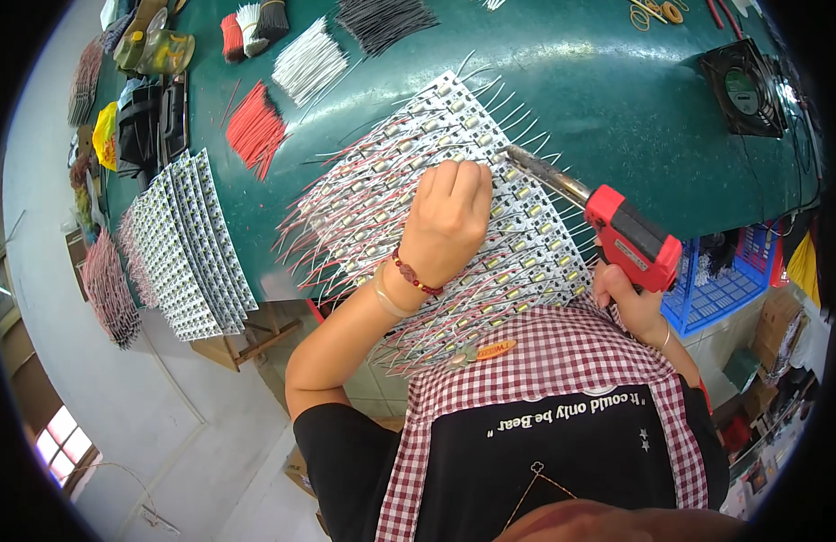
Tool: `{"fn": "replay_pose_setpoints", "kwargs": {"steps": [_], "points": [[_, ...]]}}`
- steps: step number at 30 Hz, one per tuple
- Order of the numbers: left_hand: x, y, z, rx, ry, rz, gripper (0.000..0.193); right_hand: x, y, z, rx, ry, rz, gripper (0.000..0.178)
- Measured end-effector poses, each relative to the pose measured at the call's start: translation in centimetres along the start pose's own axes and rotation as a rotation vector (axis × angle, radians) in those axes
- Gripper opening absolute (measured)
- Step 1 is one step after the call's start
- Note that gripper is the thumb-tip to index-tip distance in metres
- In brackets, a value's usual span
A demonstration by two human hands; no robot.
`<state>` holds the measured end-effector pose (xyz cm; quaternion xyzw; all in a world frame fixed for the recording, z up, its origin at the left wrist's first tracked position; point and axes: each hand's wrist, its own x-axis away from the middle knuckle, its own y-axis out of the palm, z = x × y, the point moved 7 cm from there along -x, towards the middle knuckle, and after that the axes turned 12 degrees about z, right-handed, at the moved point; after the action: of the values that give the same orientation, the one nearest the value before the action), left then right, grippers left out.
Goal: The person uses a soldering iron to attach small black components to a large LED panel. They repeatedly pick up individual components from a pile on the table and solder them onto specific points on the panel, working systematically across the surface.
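Observation:
A panel of white circuit boards [454,104] lies in front of me, with red and white wires trailing from its left side and dark wires from its right edge. My left hand [450,212] rests over the middle of it, closed, fingertips pressed down; whatever they pinch is hidden beneath the hand. My right hand [621,294] grips a red and black soldering gun [630,239] at the panel's right. The gun's metal tip points up and left, reaching the boards just right of my left hand.
Bundles of red wires [255,131], white wires [310,61] and black wires [382,23] lie on the green table [617,90]. More circuit panels [188,244] are stacked at left. A black fan [743,88] stands far right, above a blue crate [716,294].

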<state>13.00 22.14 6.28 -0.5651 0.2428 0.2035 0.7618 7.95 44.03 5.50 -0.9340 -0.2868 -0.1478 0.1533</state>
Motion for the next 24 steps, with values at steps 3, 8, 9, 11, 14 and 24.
{"fn": "replay_pose_setpoints", "kwargs": {"steps": [3,8,9,11,14,24], "points": [[0.0,0.0,0.1,-0.033,0.015,-0.010,0.022,-0.2,-0.2,-0.4,-0.054,-0.033,-0.006,0.036],[-0.5,-0.4,0.4,-0.098,0.054,-0.030,0.021,0.1,-0.2,-0.2,-0.047,-0.015,-0.026,0.038],[-0.4,-0.3,0.4,-0.095,0.053,-0.038,0.021,0.1,-0.2,0.0,-0.040,0.007,-0.021,0.034],[-0.3,-0.2,0.3,-0.077,0.046,-0.030,0.021,0.1,0.1,0.2,-0.025,0.052,-0.011,0.026],[0.0,-0.2,0.0,-0.033,0.005,-0.010,0.022,0.1,-0.1,1.0,0.015,0.138,-0.045,0.014],[-0.1,-0.1,-0.2,0.002,0.000,-0.012,0.021,-0.3,-0.1,0.8,0.038,0.091,0.047,0.024]]}}
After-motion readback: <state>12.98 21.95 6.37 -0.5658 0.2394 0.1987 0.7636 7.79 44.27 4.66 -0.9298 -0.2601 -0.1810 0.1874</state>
